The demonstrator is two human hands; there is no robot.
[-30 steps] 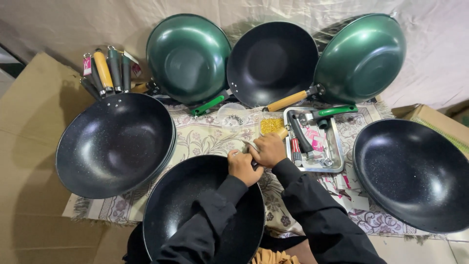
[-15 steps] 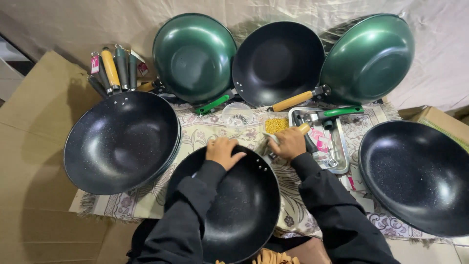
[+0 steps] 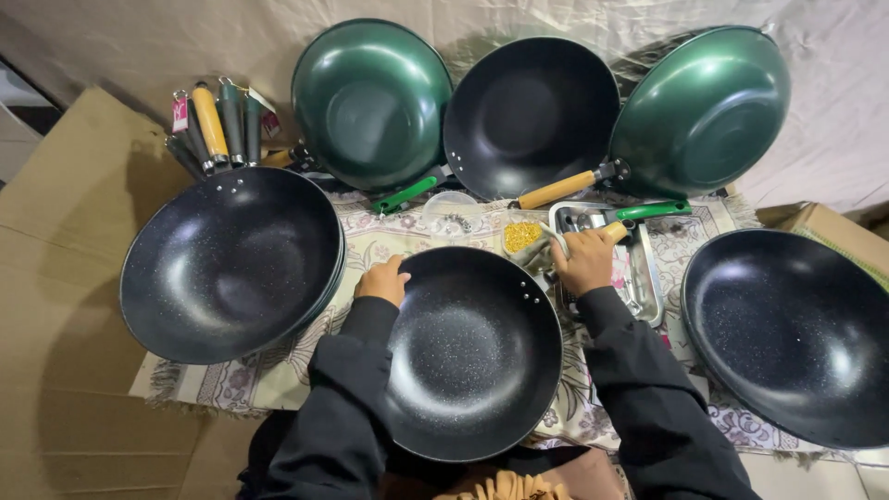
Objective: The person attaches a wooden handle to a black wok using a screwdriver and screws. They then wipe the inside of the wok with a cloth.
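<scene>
A black speckled wok (image 3: 472,356) without a handle lies in front of me on a patterned cloth (image 3: 278,380). My left hand (image 3: 382,279) curls over its upper left rim. My right hand (image 3: 583,262) is beyond the wok's upper right rim, over a steel tray (image 3: 648,287), and is closed around a light wooden handle (image 3: 616,229) whose tip sticks out past the fingers. A small tub of yellow screws (image 3: 521,236) sits just left of that hand. A clear plastic cup (image 3: 450,214) stands further left.
Large black woks lie at the left (image 3: 231,264) and right (image 3: 787,333). Two green woks (image 3: 370,102) (image 3: 704,111) and a black one (image 3: 532,116) lean at the back. Loose handles (image 3: 213,125) lie back left. Cardboard (image 3: 56,278) flanks the cloth.
My hands, together above the wok a second ago, have parted. The left went to the wok's left rim, and the right moved right over the tray with the wooden handle.
</scene>
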